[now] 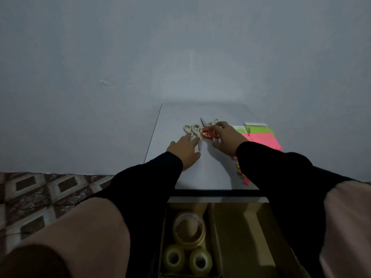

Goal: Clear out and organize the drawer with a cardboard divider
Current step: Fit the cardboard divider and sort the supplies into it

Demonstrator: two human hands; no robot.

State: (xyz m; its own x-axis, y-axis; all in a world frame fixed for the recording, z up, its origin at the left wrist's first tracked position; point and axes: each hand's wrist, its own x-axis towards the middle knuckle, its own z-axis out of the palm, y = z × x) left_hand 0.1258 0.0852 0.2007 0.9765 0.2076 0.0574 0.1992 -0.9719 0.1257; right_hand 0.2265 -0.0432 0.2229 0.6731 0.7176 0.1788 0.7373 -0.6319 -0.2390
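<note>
Tape rolls [188, 230] in divided drawer [251, 233]

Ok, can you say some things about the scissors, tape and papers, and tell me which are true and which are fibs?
1. The right hand is at the red scissors. True.
2. The tape rolls lie on the tabletop. False: they sit in the drawer's left compartment.
3. The cream scissors are in the drawer. False: they lie on the tabletop.
4. The pink paper lies right of the scissors. True.
5. The left hand holds a tape roll. False: it rests flat on the tabletop.
</note>
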